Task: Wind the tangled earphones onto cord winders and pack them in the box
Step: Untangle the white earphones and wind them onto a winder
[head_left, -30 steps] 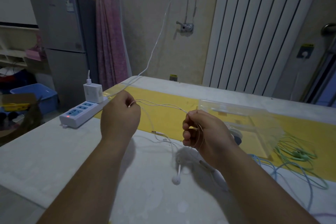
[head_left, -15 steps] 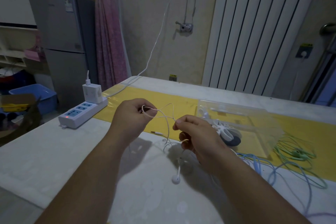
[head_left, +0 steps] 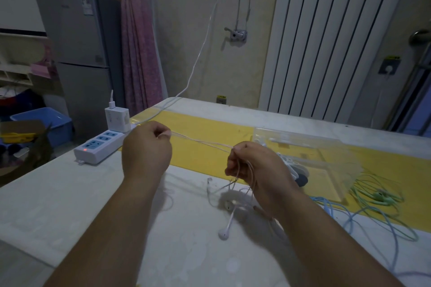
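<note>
Both forearms reach forward over the tabletop (head_left: 70, 193), both hands raised off it, left of the clear box (head_left: 326, 154). Left hand (head_left: 147, 149): back up, fingers curled, thumb and forefinger pinching the white earphone cord (head_left: 203, 141). Cord runs taut to the right hand (head_left: 256, 168), nearer the box, fingers curled round several hanging loops. One earbud (head_left: 223, 235) lies on the tabletop, left of the box.

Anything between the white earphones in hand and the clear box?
Nothing visible. Left hand and right hand hold the white earphones; the clear box lies just right of the right hand. Cord winders sit at its near edge.
</note>
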A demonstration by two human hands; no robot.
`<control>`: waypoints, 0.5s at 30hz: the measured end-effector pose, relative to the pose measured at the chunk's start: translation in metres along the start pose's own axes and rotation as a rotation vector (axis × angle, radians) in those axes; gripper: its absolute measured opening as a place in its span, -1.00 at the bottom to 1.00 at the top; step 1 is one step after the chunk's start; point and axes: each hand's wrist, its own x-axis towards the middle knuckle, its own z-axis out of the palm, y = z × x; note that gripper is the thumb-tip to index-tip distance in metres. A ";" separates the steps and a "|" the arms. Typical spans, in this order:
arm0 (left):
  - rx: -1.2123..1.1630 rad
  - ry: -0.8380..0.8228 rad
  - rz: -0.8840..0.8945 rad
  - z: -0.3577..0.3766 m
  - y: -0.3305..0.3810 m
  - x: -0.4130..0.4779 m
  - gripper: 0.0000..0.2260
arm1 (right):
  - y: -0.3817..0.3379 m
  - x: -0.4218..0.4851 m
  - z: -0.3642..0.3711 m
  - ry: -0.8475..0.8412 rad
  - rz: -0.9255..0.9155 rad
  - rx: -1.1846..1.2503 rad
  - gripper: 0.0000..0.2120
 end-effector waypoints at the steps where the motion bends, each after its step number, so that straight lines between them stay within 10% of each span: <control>1: 0.059 0.017 -0.018 -0.001 -0.002 0.001 -0.85 | -0.001 0.000 -0.001 0.025 -0.001 0.037 -0.73; 8: 0.358 -0.239 0.022 0.003 -0.002 -0.001 -0.81 | -0.006 -0.002 -0.001 0.042 0.027 -0.007 -0.73; 15: 0.006 -0.568 0.248 0.004 0.009 -0.013 -0.20 | -0.002 -0.002 0.000 0.031 0.090 -0.080 -0.78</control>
